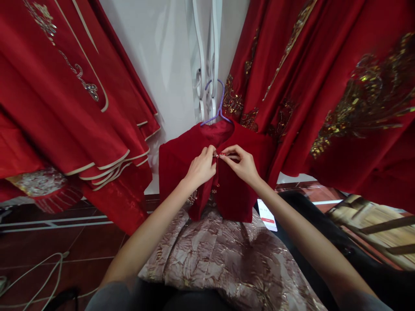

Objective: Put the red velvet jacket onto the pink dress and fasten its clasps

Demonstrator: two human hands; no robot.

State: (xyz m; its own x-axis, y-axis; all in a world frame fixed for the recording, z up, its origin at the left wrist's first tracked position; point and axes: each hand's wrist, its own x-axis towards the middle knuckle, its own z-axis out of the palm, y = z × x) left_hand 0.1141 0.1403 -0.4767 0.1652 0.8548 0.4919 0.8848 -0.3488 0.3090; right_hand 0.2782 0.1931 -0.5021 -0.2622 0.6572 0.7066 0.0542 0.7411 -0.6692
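Note:
A short red velvet jacket (pixel 175 160) is on a purple wire hanger (pixel 221 101), its front spread over my lap. My left hand (pixel 201 167) is closed on one front edge of it, just below the neckline. Opposite, my right hand (pixel 241 162) pinches a small fastener (pixel 221 154) at the other front edge between thumb and forefinger. The two hands' fingertips nearly meet there; the fastener's exact shape is too small to make out. Lower down the front sits another small ornate fastener (pixel 214 190). Shiny brownish-pink crinkled fabric (pixel 217 250) lies under the jacket.
Red garments with pale piping (pixel 106 129) hang at the left, and red garments with gold sequins (pixel 343 125) at the right. Behind the hanger stands a white metal frame (pixel 207 56). A lit phone (pixel 267 216) lies beside my right forearm. Pale cable (pixel 58 270) loops across the tiled floor.

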